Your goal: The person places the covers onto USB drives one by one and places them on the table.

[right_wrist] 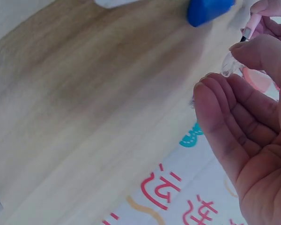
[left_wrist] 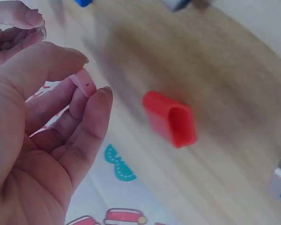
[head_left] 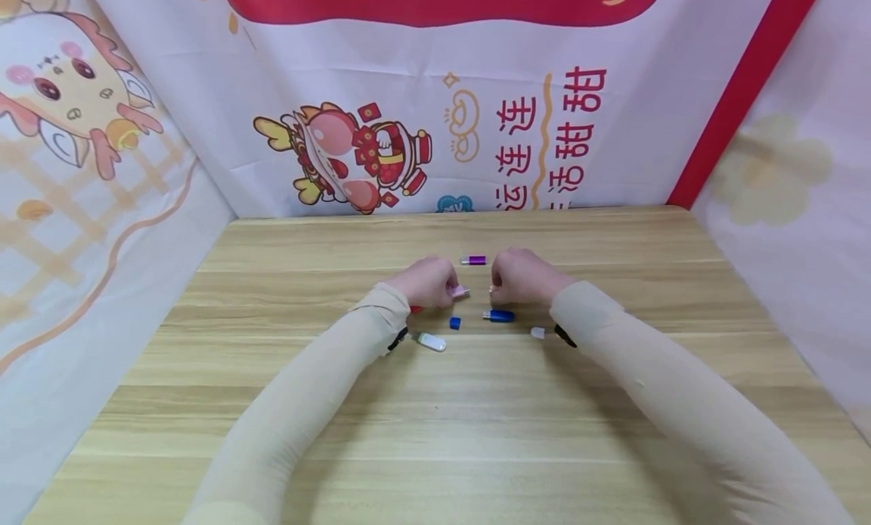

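Observation:
Between thumb and fingers, my left hand (head_left: 430, 281) pinches a pink USB flash drive (head_left: 460, 291); its plug end points right. Facing it across a small gap, my right hand (head_left: 522, 278) pinches a small clear cap (right_wrist: 228, 64). In the right wrist view the plug lies close to the cap; whether they touch I cannot tell. A red cap (left_wrist: 171, 119), hollow end showing, lies by my left hand. Nearer the front are a blue flash drive (head_left: 500, 315) and its small blue cap (head_left: 454, 323).
Behind the hands lies a purple flash drive (head_left: 474, 260). A white flash drive (head_left: 432, 342) is near the left wrist, and a white cap (head_left: 537, 332) near the right wrist. Printed cloth (head_left: 408, 63) hangs behind the wooden table (head_left: 435, 434) and along both sides.

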Demonstrator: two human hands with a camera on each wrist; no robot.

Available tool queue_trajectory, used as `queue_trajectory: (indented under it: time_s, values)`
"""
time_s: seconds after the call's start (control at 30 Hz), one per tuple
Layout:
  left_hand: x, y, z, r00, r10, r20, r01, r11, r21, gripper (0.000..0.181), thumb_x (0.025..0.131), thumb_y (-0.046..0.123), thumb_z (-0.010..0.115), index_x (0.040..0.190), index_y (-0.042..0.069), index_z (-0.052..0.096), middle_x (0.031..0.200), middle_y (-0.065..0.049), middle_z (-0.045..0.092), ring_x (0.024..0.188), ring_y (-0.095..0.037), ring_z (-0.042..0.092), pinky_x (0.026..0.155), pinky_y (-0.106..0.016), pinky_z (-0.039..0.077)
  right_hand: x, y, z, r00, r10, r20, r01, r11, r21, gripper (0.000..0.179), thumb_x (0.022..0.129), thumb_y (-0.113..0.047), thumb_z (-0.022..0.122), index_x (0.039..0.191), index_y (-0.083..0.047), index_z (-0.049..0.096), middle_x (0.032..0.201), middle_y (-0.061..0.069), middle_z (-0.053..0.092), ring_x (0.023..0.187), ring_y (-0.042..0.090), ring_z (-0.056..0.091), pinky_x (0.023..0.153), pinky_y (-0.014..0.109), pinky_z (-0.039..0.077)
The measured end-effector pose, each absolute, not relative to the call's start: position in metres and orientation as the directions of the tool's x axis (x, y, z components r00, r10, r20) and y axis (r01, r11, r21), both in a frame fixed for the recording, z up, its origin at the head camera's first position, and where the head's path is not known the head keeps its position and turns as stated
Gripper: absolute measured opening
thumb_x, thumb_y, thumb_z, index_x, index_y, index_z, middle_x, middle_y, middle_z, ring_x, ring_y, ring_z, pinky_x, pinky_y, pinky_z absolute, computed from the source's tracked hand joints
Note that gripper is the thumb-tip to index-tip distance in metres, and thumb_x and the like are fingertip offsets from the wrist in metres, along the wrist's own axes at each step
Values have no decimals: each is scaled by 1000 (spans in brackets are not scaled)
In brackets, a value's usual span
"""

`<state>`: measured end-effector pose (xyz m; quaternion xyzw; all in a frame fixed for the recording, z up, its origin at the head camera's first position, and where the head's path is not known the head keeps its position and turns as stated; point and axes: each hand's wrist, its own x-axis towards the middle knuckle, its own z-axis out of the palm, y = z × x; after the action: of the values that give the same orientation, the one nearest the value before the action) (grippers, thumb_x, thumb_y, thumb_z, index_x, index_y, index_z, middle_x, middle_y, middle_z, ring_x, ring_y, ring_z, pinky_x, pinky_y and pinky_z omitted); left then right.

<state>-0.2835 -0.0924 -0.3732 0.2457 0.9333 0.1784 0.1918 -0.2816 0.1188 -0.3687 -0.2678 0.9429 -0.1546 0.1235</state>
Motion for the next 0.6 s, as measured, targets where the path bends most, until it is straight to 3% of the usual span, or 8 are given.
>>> queue_trajectory:
  time_s: [0.27, 0.6]
  values:
    - [-265, -93, -354, -795, 588, -152, 499, 775, 387, 19, 90, 12, 73, 109, 11, 75, 97, 1, 65, 87, -14, 59, 81, -27, 52, -259, 127, -351, -794, -603, -69, -551, 764, -337, 8, 85, -20, 79, 83, -13, 75, 74, -3, 65, 68, 17, 58, 66, 29, 52]
    - [-219, -96, -328, -674, 737, 57, 716, 632, 297, 18, 86, 10, 77, 104, 7, 76, 94, -1, 66, 83, -9, 60, 75, -18, 51, -211, 138, -330, -729, -684, 25, -658, 690, -301, 8, 84, -17, 80, 88, -10, 77, 77, -4, 68, 63, 7, 58, 62, 23, 54]
